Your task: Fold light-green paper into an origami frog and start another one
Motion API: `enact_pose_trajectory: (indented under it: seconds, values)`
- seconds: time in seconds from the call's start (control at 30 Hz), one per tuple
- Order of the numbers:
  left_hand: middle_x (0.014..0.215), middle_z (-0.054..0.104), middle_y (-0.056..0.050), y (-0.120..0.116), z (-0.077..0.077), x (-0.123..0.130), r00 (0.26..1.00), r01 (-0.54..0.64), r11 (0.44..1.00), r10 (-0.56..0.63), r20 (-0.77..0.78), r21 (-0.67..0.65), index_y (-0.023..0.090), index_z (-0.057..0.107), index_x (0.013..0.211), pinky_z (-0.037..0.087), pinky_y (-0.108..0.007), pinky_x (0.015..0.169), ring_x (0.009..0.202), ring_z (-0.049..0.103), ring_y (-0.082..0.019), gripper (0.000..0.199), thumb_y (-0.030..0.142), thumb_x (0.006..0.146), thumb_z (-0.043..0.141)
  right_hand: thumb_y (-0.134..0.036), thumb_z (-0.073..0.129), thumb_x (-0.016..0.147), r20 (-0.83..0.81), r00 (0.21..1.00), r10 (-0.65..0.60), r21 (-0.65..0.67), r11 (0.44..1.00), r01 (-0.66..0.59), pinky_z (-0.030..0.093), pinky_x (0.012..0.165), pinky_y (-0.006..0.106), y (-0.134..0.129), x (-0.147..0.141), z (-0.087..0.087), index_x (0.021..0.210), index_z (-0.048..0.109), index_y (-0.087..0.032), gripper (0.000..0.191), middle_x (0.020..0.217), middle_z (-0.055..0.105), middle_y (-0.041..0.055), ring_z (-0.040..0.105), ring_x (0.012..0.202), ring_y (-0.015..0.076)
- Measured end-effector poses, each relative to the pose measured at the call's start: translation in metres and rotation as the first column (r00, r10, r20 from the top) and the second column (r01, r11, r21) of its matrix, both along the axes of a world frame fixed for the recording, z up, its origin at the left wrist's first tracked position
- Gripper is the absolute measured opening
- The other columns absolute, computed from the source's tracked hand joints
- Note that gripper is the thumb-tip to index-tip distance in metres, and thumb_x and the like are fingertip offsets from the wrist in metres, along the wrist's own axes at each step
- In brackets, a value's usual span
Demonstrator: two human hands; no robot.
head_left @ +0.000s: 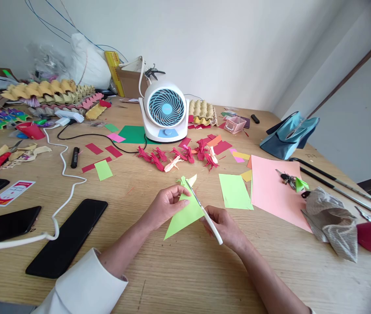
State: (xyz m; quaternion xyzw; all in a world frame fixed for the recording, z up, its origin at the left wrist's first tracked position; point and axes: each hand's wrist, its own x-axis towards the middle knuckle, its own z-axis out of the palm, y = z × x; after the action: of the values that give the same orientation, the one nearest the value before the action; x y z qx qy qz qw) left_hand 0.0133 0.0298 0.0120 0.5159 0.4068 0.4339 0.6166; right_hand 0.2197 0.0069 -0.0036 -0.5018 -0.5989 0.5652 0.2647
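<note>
My left hand [168, 203] pinches a light green sheet of paper [184, 219] that tapers to a point toward me. In my right hand [226, 227] is a pair of scissors [213, 227] with a white handle. The blades lie along the paper's right side and point away from me, close to my left fingertips. Just beyond the blades are a small green piece and a cream scrap [192, 180]. Farther off lies a row of crumpled red paper figures [157, 161], with a few cream ones among them.
A white fan [166, 109] stands behind the figures. To the right lie a green sheet [236, 192], a pink sheet [270, 187] with keys, and a teal bag [288, 135]. Black phones [69, 237] and a white cable [70, 187] are at left.
</note>
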Motion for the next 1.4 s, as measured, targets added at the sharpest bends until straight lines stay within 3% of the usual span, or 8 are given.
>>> enact_pose_trajectory:
  seconds: [0.4, 0.6, 0.8, 0.93, 1.07, 1.2, 1.3, 1.4]
  values:
    - [0.080, 0.064, 0.001, 0.003, -0.004, -0.001, 1.000, 0.017, 0.999, -0.016, -0.019, 0.029, 0.016, 0.062, 0.093, 0.044, -0.022, 0.063, 0.068, 0.056, -0.011, 0.023, 0.029, 0.077, 0.073, -0.044, 0.062, 0.083, -0.017, 1.000, -0.024, 0.035, 0.999, 0.024, 0.023, 0.050, 0.024, 0.002, 0.000, -0.006, 0.064, 0.043, -0.021, 0.035, 0.054, 0.042, -0.0065, 0.034, 0.051, 0.0092]
    - [0.076, 0.060, 0.003, 0.004, -0.006, 0.000, 1.000, 0.001, 0.998, 0.001, -0.026, 0.065, 0.017, 0.062, 0.090, 0.039, -0.020, 0.059, 0.064, 0.051, -0.009, 0.020, 0.029, 0.077, 0.072, -0.051, 0.060, 0.083, 0.146, 0.964, -0.221, 0.266, 0.948, 0.177, 0.026, 0.053, 0.025, 0.015, 0.017, -0.007, 0.066, 0.045, -0.021, 0.038, 0.059, 0.041, -0.0053, 0.036, 0.056, 0.0109]
    - [0.073, 0.055, 0.004, 0.008, -0.018, -0.002, 0.993, -0.005, 0.993, 0.018, -0.114, 0.114, 0.018, 0.061, 0.093, 0.037, -0.022, 0.060, 0.064, 0.048, -0.010, 0.018, 0.029, 0.080, 0.067, -0.042, 0.057, 0.089, 0.659, 0.576, -0.483, 0.570, 0.821, 0.036, 0.033, 0.066, 0.029, 0.033, 0.058, -0.010, 0.079, 0.057, -0.020, 0.025, 0.077, 0.063, 0.0018, 0.058, 0.072, 0.0181]
    - [0.072, 0.053, 0.003, 0.012, -0.027, -0.003, 0.976, -0.016, 0.985, 0.053, -0.209, 0.174, 0.017, 0.062, 0.090, 0.035, -0.023, 0.060, 0.063, 0.044, -0.010, 0.016, 0.030, 0.081, 0.065, -0.042, 0.055, 0.092, 0.809, 0.304, -0.504, 0.526, 0.850, 0.009, 0.038, 0.076, 0.035, 0.039, 0.078, -0.011, 0.104, 0.063, -0.017, 0.029, 0.096, 0.068, 0.0095, 0.065, 0.092, 0.0259]
    - [0.069, 0.052, 0.004, 0.014, -0.032, -0.004, 0.974, -0.022, 0.978, 0.067, -0.216, 0.205, 0.017, 0.062, 0.088, 0.034, -0.023, 0.060, 0.063, 0.044, -0.010, 0.015, 0.030, 0.083, 0.063, -0.039, 0.048, 0.095, 0.873, 0.182, -0.453, 0.451, 0.891, 0.057, 0.040, 0.082, 0.040, 0.042, 0.087, -0.011, 0.111, 0.065, -0.014, 0.034, 0.107, 0.065, 0.0143, 0.064, 0.100, 0.0294]
    - [0.079, 0.060, 0.000, 0.014, -0.034, -0.003, 0.981, -0.012, 0.973, 0.055, -0.183, 0.229, 0.016, 0.063, 0.093, 0.040, -0.024, 0.068, 0.073, 0.052, -0.012, 0.016, 0.031, 0.087, 0.058, -0.037, 0.047, 0.094, 0.891, 0.164, -0.424, 0.415, 0.906, 0.090, 0.042, 0.084, 0.042, 0.043, 0.093, -0.010, 0.110, 0.067, -0.013, 0.036, 0.109, 0.064, 0.0166, 0.063, 0.102, 0.0315]
    - [0.078, 0.060, 0.000, 0.014, -0.035, -0.001, 0.987, -0.036, 0.974, 0.069, -0.143, 0.222, 0.017, 0.060, 0.095, 0.042, -0.023, 0.065, 0.070, 0.054, -0.012, 0.015, 0.030, 0.087, 0.060, -0.037, 0.051, 0.092, 0.824, 0.198, -0.531, 0.524, 0.847, 0.093, 0.043, 0.083, 0.044, 0.042, 0.091, -0.009, 0.110, 0.069, -0.013, 0.035, 0.110, 0.063, 0.0187, 0.060, 0.105, 0.0352]
    - [0.084, 0.062, 0.001, 0.012, -0.034, 0.005, 0.994, -0.106, 0.982, 0.111, -0.022, 0.156, 0.020, 0.052, 0.098, 0.046, -0.022, 0.060, 0.067, 0.058, -0.011, 0.026, 0.030, 0.080, 0.068, -0.035, 0.050, 0.093, 0.585, 0.511, -0.629, 0.678, 0.726, 0.117, 0.045, 0.084, 0.041, 0.036, 0.073, -0.005, 0.107, 0.068, -0.015, 0.031, 0.106, 0.066, 0.0163, 0.062, 0.098, 0.0298]
